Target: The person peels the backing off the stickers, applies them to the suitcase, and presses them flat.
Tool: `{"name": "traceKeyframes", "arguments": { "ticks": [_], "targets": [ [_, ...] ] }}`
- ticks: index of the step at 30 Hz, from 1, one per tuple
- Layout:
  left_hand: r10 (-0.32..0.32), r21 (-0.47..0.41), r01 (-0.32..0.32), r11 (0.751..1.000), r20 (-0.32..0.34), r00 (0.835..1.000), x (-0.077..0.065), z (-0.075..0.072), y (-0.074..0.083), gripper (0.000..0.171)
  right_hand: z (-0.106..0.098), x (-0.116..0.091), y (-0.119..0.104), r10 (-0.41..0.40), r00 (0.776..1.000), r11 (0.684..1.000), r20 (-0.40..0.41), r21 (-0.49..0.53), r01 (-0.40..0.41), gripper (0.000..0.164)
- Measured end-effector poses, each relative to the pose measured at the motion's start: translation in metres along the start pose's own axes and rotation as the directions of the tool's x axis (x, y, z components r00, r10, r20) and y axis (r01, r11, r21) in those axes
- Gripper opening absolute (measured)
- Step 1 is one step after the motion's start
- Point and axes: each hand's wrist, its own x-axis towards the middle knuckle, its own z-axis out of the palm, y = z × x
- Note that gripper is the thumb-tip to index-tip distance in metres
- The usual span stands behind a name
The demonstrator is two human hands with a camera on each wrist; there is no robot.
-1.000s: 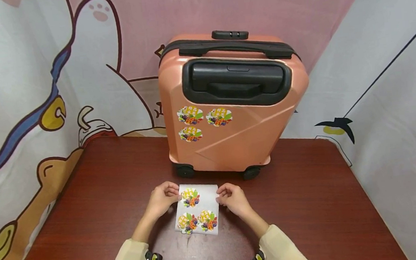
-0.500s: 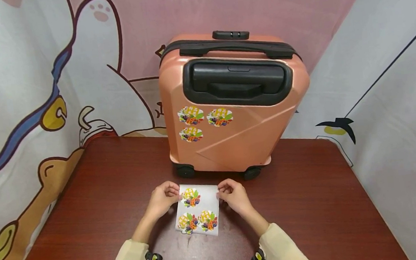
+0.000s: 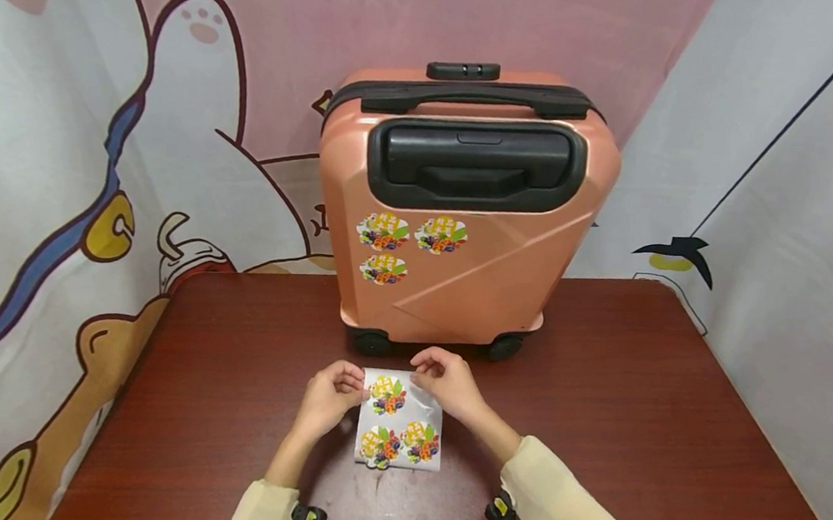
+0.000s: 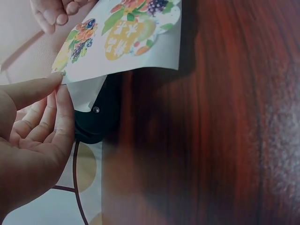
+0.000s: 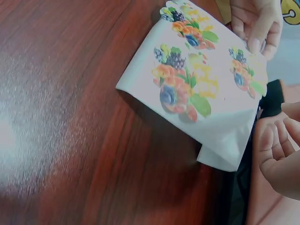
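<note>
A white sticker sheet (image 3: pixel 400 422) with three round fruit-printed stickers is tilted up off the table at its far edge. My left hand (image 3: pixel 332 398) pinches its far left corner between thumb and index finger; the left wrist view shows this pinch (image 4: pixel 42 126) closely. Over the far right part of the sheet is my right hand (image 3: pixel 449 381), its fingers loosely bent. In the right wrist view a small gap separates that hand (image 5: pixel 283 150) from the sheet's creased, curled edge (image 5: pixel 225 150). A sticker (image 5: pixel 167 13) overhangs the sheet's near edge.
Just behind the hands an orange suitcase (image 3: pixel 463 276) stands upright on the brown table (image 3: pixel 626 407). Three matching stickers (image 3: pixel 382 231) are on its front, left side. A printed cloth (image 3: pixel 256 74) hangs behind and at both sides.
My right hand has let go of the sheet's right edge and moved left over its far part. The sheet has shifted slightly right, and its far right part is now creased.
</note>
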Motion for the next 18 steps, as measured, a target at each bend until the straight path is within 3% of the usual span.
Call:
{"name": "traceKeyframes", "arguments": {
  "ticks": [6,18],
  "targets": [
    [0.023,0.005,-0.023,1.000,0.001,1.000,0.006,0.003,-0.020,0.019,0.008,-0.003,-0.002,-0.002,1.000,0.999,0.031,-0.043,0.003,0.013],
    [0.058,0.032,-0.059,0.998,0.016,0.998,0.005,0.004,-0.014,0.019,0.015,-0.007,-0.001,-0.006,0.999,0.996,0.053,-0.089,0.011,0.010]
  ]
}}
